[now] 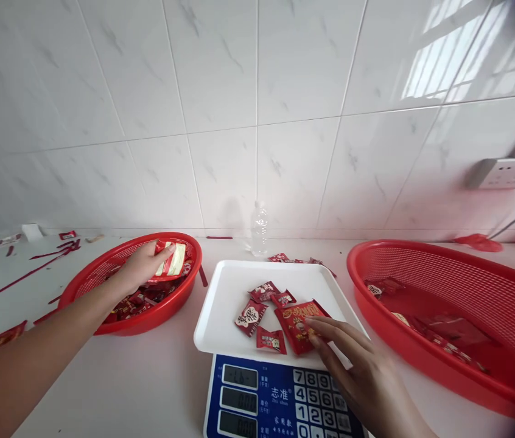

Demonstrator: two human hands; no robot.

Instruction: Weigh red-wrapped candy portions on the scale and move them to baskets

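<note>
My left hand (145, 263) is closed on a red-and-cream packet (172, 261), held over the left red basket (195, 243), which holds many small red packets. On the white tray (225, 286) of a blue scale (280, 392) lie several red packets. The largest one (297, 325) is at the tray's right front, with the fingertips of my right hand (353, 359) at its right edge. That hand's fingers are extended and slightly apart. Smaller packets (251, 316) lie to the left of the large one.
The right red basket (376, 249) holds some red packets. A clear plastic bottle (259, 230) stands by the tiled wall. Loose packets (280, 258) lie behind the tray, and red ribbons (56, 255) at the left. A power strip (513, 173) is at the right.
</note>
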